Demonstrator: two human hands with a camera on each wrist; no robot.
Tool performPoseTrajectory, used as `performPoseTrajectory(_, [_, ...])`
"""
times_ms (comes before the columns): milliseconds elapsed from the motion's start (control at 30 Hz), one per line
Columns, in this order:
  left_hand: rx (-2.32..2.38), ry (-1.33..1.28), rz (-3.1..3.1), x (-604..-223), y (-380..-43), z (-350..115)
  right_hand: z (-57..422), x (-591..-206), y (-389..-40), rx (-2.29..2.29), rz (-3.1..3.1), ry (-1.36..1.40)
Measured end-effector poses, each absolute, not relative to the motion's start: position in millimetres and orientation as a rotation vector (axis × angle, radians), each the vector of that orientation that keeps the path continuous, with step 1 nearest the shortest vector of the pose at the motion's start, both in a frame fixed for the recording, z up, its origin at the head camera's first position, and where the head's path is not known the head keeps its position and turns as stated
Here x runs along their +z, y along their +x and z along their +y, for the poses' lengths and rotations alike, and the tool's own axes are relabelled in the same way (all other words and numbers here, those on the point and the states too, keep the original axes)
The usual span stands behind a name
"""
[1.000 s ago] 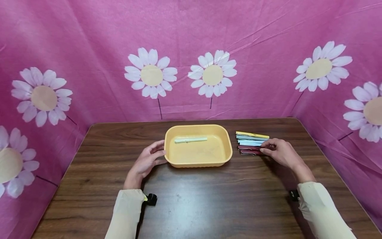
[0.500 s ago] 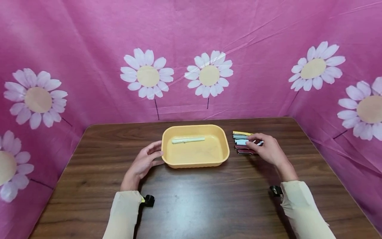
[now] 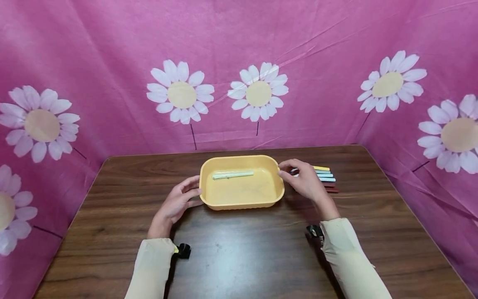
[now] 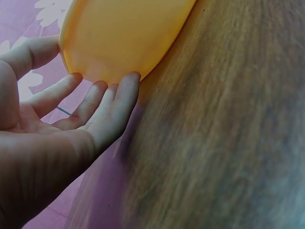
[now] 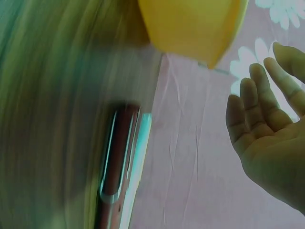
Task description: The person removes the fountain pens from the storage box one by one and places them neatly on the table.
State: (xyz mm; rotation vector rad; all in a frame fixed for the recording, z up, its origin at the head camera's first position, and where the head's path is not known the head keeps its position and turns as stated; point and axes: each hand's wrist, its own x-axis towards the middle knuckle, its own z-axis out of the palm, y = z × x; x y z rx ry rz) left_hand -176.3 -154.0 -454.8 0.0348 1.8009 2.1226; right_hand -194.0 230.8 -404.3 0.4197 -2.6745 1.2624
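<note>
A yellow plastic tray (image 3: 242, 199) lies on the table with a pale green pen (image 3: 232, 175) inside, toward its back left. My left hand (image 3: 179, 200) touches the tray's left end; in the left wrist view its loosely bent fingertips rest against the outer wall. At the right end my right hand (image 3: 303, 181) has thumb and forefinger at or close to the rim; contact is unclear. No object shows in this hand. Behind it lies a row of pens, yellow (image 3: 322, 168), teal, light blue and dark red (image 5: 119, 152), their left ends mostly hidden in the head view.
The dark wooden table (image 3: 231, 253) reaches back to a pink cloth (image 3: 317, 95) printed with white daisies, which surrounds its back and sides. Black wrist cameras sit at both cuffs.
My right hand has moved left from over the pens to the tray's right end, uncovering the pens' right ends. My left hand stays at the tray. The head view has shifted slightly.
</note>
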Motion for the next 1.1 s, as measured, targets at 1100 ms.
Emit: performPoseTrajectory(1100, [2.106, 0.076, 1.800, -452.6, -176.7, -155.4, 153.2, -419.0, -227.4, 1.330, -2.737, 0.563])
